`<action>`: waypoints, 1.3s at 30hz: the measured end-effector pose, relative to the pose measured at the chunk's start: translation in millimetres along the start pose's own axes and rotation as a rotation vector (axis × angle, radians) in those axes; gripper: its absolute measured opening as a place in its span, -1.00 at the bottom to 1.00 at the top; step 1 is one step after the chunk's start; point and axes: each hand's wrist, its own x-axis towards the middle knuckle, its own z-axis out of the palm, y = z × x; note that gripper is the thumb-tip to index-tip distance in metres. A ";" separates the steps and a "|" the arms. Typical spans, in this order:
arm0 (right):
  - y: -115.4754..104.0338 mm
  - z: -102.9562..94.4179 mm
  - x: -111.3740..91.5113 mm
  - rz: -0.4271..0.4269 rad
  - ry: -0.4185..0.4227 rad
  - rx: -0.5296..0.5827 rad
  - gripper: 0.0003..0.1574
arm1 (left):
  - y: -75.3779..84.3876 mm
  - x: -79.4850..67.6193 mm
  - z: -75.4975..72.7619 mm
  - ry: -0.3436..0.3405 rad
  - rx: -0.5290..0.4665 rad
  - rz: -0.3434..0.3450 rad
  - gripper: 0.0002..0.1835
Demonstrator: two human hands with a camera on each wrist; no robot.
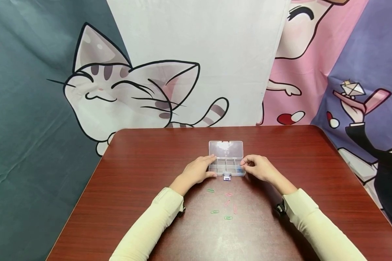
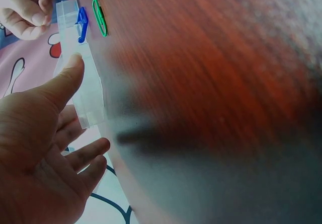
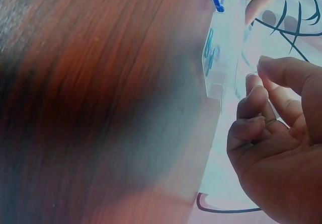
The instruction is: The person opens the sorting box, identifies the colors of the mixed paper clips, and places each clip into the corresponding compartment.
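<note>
A clear plastic box [image 1: 220,169] with small compartments stands on the table, its lid [image 1: 226,148] raised at the back and a blue latch [image 2: 82,24] at the front. Blue paper clips [image 3: 209,53] lie in its right end compartment. My left hand [image 1: 197,169] grips the box's left end, thumb at the front corner and fingertips by the hinge side. At the right end, my right hand [image 1: 258,167] hovers beside the clip compartment. Its thumb and forefinger tips come close together, with nothing visible between them; the other fingers are loosely bent.
On the table in front of the box lie loose paper clips: a green one [image 1: 210,190], a pink one [image 1: 235,210], another green one [image 1: 228,218] and others close by. Behind the table [image 1: 150,145] hangs a cartoon-printed cloth [image 1: 183,32].
</note>
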 end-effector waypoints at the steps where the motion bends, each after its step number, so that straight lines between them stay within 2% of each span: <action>1: 0.3 -0.1 -0.1 0.004 -0.002 -0.001 -0.90 | 0.1 0.1 -0.1 0.000 0.000 0.001 -0.18; 7: -0.9 -0.6 -1.9 -0.007 -0.008 0.003 -0.91 | 0.2 0.4 -0.6 -0.001 -0.002 0.003 -0.18; 17: -18.7 2.3 -10.7 -0.070 -0.023 0.051 -0.96 | 0.3 0.6 -0.5 0.008 0.000 0.011 -0.19; 22: -24.6 6.8 -15.7 -0.106 -0.014 0.040 -0.90 | 0.4 0.6 -0.2 0.013 0.006 0.010 -0.19; 39: -29.7 22.8 -31.4 -0.150 -0.012 0.011 -0.86 | 1.0 0.0 0.0 0.006 0.005 -0.001 -0.18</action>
